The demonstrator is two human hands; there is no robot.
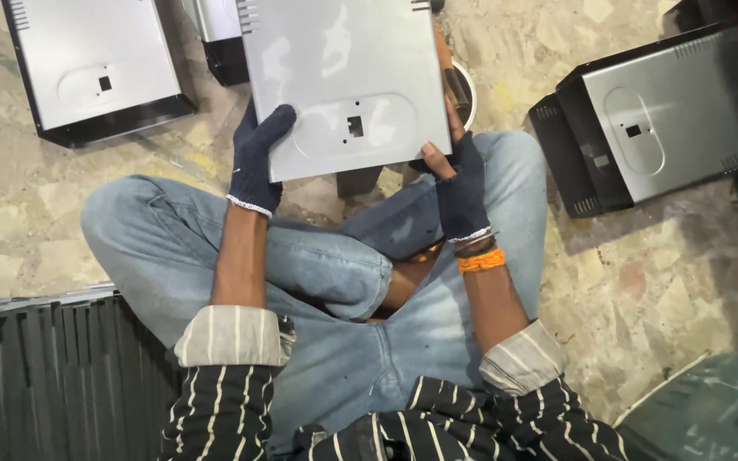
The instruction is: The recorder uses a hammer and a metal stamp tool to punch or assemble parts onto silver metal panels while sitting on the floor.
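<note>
I sit cross-legged on the floor in blue jeans. Both my hands wear dark gloves and hold a grey sheet-metal cover panel [343, 81] above my knees. My left hand [256, 158] grips its lower left corner, thumb on top. My right hand [459, 179] grips its lower right edge, fingertips bare, with orange and dark bands on the wrist. The panel has an embossed oval with a small square hole near its lower middle and vent slots at the top corners.
A similar grey-and-black metal case [96, 64] lies at top left, another [642, 119] at right, a third partly hidden behind the panel [219, 38]. A stack of upright dark sheets [53, 376] stands at lower left. A green object [711, 410] sits at lower right.
</note>
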